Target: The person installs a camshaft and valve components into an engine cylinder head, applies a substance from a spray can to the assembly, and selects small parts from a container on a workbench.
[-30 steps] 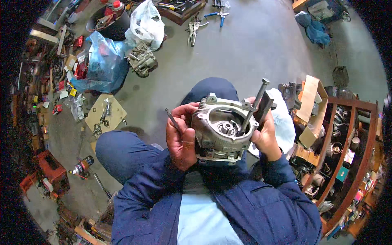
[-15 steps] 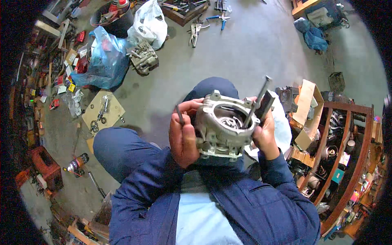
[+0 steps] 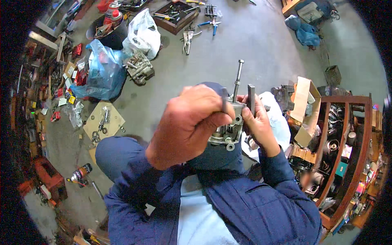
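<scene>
My left hand is closed in a pinch round a thin dark pin, held at the near face of a silver aluminium engine casing and hiding much of it. My right hand grips the casing's right side, together with a dark flat bar that stands upright beside the thumb. A long steel bolt with a hex head sticks up from the casing, which is held over my lap.
On the floor lie locking pliers, blue-handled pliers, another casing, blue and white bags, and cardboard with small parts. A tool tray is beyond; a rack of parts stands right.
The casing has turned so its round opening no longer faces up. My left hand has moved from its side across its front with the pin, now covering much of it.
</scene>
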{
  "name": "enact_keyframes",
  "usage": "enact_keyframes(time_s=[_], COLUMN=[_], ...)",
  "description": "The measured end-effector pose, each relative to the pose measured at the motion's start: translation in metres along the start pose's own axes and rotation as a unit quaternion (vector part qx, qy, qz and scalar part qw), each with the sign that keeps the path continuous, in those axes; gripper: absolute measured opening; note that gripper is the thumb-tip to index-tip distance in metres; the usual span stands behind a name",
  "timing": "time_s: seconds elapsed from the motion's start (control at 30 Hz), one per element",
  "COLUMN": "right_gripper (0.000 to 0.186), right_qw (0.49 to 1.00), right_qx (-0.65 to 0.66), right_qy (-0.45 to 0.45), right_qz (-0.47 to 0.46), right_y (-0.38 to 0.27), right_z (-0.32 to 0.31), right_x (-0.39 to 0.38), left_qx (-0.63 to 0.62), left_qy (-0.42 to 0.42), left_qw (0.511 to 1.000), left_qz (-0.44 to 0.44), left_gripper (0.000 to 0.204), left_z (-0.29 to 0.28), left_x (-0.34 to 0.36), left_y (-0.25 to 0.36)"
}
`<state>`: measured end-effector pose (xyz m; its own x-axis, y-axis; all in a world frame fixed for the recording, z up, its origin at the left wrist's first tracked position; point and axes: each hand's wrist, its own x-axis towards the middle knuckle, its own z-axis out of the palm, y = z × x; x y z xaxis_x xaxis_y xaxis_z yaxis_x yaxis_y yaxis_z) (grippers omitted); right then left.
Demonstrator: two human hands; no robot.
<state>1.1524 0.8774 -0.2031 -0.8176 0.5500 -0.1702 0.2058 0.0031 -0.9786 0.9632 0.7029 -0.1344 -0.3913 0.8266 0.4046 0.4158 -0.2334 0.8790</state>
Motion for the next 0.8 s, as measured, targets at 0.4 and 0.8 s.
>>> enact_keyframes(time_s=[0.4,0.8], right_gripper=[0.029,0.021], right_qw=[0.985,0.968], right_qx=[-0.102,0.111], right_qy=[0.103,0.195], right_qz=[-0.092,-0.115], right_y=[-0.035,-0.062], right_z=[-0.007,0.022], right_x=[0.010,0.014], left_qx=[0.058,0.089], left_qy=[-0.022,0.048], left_qw=[0.995,0.994], left_qz=[0.082,0.049], left_gripper=[0.008,0.027], left_z=[0.018,0.028], left_x=[0.007,-0.005], left_y=[-0.034,-0.028])
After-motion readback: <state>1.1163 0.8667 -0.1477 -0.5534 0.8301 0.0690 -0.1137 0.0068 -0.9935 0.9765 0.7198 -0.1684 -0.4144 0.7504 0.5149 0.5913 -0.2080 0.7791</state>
